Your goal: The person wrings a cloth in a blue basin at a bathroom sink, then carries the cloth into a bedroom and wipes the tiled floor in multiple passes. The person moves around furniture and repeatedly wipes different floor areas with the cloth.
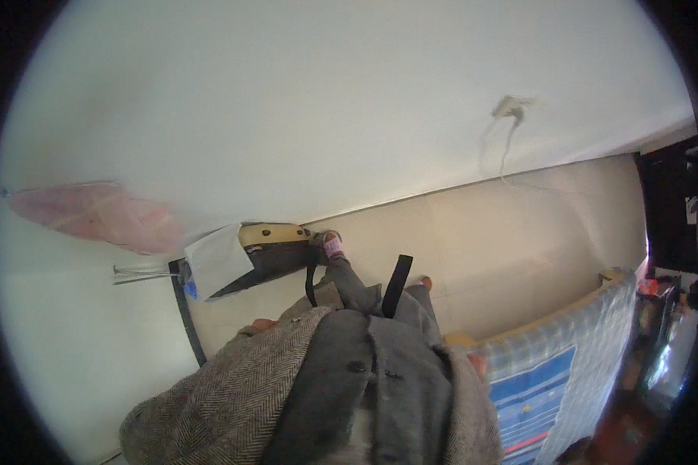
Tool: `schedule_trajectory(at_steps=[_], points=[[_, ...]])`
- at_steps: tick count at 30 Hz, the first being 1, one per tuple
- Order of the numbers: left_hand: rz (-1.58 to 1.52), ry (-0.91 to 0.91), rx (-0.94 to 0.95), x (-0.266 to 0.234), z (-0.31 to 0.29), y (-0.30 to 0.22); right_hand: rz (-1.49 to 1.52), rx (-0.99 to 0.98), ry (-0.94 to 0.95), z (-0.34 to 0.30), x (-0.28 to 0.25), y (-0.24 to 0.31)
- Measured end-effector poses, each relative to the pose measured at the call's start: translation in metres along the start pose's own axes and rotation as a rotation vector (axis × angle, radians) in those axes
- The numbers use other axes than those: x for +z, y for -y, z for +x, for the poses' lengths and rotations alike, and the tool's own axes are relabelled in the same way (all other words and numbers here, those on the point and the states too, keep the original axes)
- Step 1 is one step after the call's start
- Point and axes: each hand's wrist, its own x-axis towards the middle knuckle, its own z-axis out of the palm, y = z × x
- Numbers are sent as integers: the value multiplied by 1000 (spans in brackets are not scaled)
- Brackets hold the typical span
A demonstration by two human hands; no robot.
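Note:
Just past the cuff of my herringbone sleeve, a small part of my left hand [265, 324] shows; its fingers are hidden. On the other side, part of my right hand [478, 364] is visible past the sleeve, close to the edge of a bed with a checked cover [601, 341]. Whether it touches the cover I cannot tell, and its fingers do not show. A black and tan case-like object [275, 260] rests on the floor by my foot, against the wall, partly under a white sheet [217, 262]. Two black straps [397, 285] hang in front of my grey clothes.
A pink plastic bag [97, 217] hangs on the left wall above thin metal rods [143, 274]. A plug with a cable sits in a wall socket [513, 107]. Pale tiled floor [512, 240] runs between wall and bed. Dark furniture [675, 209] stands far right.

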Motion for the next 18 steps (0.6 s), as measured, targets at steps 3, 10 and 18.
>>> schedule_trajectory(at_steps=[3,10,18], points=[[31,-6,17,-2,6,-46,307,242,22,7,-74,-113],[78,15,66,13,18,-121,-1370,-271,-57,-26,-193,-197],[113,5,72,44,23,-130,-765,-375,-289,15,-244,9]])
